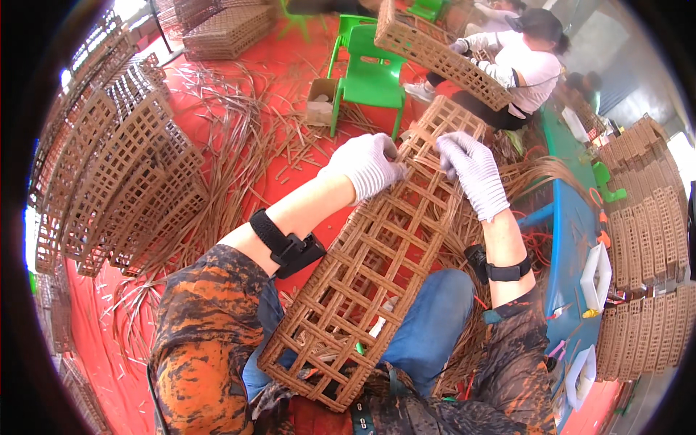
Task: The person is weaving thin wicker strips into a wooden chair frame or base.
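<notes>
A long brown woven basket [377,264], an open lattice of flat strips, rests slanting across my lap with its far end pointing away. My left hand [366,165], in a striped white glove, has its fingers curled closed at the basket's left edge near the far end. Opposite it, my right hand [473,174], gloved alike, pinches at the far part of the basket with thumb and fingers together. A flat brown strip [424,154] crosses the basket between the two hands. The ends of the strip are hidden by my fingers.
Stacked woven baskets [123,174] stand at left, with more stacks [645,239] at right. Loose strips [232,145] litter the red floor. A green chair [370,72] and cardboard box [321,101] stand ahead. A co-worker [533,61] handles another basket [442,58]. A blue table [573,254] runs along my right.
</notes>
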Motion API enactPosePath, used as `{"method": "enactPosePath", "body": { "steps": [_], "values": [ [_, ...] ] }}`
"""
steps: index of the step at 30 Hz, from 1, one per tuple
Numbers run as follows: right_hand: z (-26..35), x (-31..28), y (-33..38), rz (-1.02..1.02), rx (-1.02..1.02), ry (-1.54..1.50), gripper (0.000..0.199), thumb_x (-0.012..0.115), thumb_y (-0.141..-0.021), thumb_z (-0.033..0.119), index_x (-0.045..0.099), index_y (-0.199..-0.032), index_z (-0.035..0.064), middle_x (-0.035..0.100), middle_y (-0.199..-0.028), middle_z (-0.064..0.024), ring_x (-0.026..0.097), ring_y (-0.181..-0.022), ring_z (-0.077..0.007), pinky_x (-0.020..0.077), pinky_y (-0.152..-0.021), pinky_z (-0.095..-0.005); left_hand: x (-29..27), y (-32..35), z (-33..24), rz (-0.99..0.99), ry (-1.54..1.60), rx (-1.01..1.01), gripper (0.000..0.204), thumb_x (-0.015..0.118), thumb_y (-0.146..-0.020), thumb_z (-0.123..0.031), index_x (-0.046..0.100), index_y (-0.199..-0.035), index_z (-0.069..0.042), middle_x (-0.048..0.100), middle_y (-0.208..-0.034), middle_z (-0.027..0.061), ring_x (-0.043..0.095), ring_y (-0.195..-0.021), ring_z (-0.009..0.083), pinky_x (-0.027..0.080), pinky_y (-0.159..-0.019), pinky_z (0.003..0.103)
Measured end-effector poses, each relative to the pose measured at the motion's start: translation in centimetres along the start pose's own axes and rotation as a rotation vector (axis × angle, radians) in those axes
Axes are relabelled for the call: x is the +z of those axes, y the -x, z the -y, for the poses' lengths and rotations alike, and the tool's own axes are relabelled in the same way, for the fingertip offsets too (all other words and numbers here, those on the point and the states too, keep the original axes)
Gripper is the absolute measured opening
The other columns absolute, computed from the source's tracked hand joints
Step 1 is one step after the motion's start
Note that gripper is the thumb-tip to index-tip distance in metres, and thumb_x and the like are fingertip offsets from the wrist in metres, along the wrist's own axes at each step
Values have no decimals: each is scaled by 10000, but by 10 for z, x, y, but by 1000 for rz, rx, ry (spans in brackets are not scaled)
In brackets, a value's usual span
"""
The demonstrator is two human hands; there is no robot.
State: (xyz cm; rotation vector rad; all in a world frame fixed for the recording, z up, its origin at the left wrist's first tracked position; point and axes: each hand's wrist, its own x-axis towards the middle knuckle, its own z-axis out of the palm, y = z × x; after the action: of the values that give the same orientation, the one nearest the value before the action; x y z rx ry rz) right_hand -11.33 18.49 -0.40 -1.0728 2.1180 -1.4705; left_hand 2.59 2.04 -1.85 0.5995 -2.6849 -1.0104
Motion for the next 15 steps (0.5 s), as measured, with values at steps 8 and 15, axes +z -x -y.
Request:
{"method": "enactPosePath", "body": {
  "steps": [8, 15],
  "values": [
    [1, -9, -20, 183, 189, 397, 283, 659, -855, 271, 715, -853, -6, 651, -716, -51, 562, -681, -122, 466, -667, -302, 12, 0, 3, -6, 37, -77, 329, 681, -833, -330, 699, -984, -39, 703, -981, 176, 672, -945, 320, 517, -853, 389],
    [-3, -13, -22, 256, 163, 403, 288, 627, -835, 272, 705, -820, -5, 632, -688, -75, 561, -668, -150, 467, -673, -323, 14, -3, 15, 32, 203, -103, 341, 714, -822, -314, 687, -1011, -32, 705, -944, 158, 679, -892, 265, 514, -835, 360]
  ]
}}
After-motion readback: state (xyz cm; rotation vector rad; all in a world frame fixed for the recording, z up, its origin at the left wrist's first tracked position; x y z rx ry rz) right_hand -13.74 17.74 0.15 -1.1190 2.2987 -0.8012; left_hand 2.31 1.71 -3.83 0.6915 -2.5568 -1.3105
